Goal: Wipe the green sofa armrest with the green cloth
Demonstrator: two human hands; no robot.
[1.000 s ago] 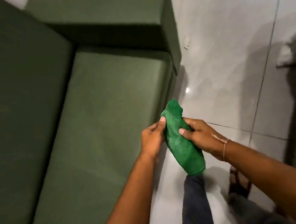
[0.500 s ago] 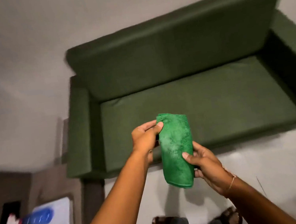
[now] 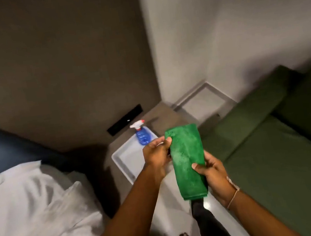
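head view: left hand (image 3: 157,154) and right hand (image 3: 212,172) fingers clamped on folded green cloth (image 3: 187,159), beside sofa armrest (image 3: 250,111).

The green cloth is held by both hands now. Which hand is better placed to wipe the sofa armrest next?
Probably the right hand. It grips the green cloth on the side facing the sofa armrest, which lies to the right. The left hand pinches the cloth's upper corner on the far side, near the spray bottle.

Both hands hold a folded green cloth (image 3: 187,159) beside a green sofa (image 3: 275,140).

Left hand (image 3: 157,155) pinches its top corner; right hand (image 3: 212,172) grips lower.
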